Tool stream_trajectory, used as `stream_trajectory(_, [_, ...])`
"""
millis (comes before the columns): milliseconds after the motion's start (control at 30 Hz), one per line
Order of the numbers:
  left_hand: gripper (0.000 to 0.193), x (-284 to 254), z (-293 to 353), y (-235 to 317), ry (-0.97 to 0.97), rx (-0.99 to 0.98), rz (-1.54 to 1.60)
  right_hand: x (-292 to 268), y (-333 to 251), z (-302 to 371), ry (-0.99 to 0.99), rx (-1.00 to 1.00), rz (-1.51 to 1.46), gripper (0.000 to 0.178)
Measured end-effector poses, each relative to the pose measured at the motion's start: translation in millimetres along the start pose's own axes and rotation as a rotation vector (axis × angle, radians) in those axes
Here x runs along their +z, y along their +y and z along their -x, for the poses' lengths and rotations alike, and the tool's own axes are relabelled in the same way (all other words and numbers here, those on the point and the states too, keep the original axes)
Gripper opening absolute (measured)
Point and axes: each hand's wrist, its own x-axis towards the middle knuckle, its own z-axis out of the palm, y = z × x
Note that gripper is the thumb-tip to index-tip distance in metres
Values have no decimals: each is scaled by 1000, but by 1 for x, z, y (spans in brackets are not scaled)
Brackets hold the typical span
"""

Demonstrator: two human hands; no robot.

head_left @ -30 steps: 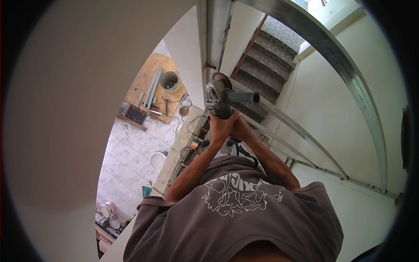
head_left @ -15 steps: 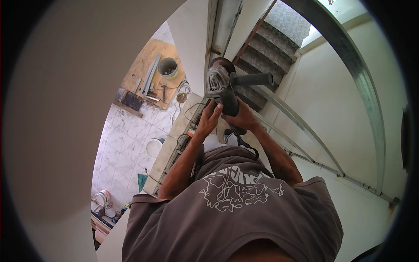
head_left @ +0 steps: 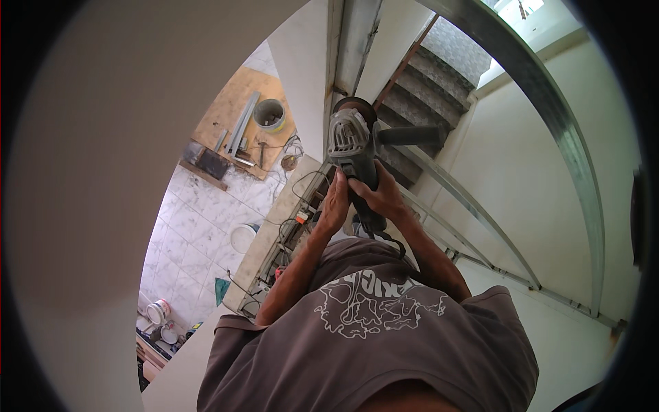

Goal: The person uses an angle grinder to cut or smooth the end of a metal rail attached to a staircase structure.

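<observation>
The left hand point(head_left: 333, 204) and right hand point(head_left: 386, 196) clasp the angle grinder point(head_left: 351, 141) from both sides, presumably to steady its weight.

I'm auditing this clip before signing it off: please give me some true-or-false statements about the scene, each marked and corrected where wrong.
1. The left hand and right hand are both on the angle grinder. True.
2. The right hand grips the side handle. False: it is on the body; the side handle has no hand on it.
3. The side handle sticks out toward the picture's right. True.
4. The grey bucket stands on the steps. False: the grey bucket stands on a wooden board.
5. The shirt is bright yellow. False: the shirt is dark grey-brown.
</observation>
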Motion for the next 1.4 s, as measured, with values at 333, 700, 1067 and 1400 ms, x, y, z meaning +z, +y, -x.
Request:
stream_trajectory(333, [70,8,2,-30,30,235,-374,6,-1,0,151,-95,192,58])
stream_trajectory(700, [59,42,-10,-56,408,216,-24,11,-12,-5,160,-19,217,74])
stream_trajectory(1067, [57,44,-18,-46,308,189,225,10,-12,-9,215,-5,292,77])
stream_trajectory(1400, [63,22,-13,-36,288,159,220,0,28,38,24,-188,244,90])
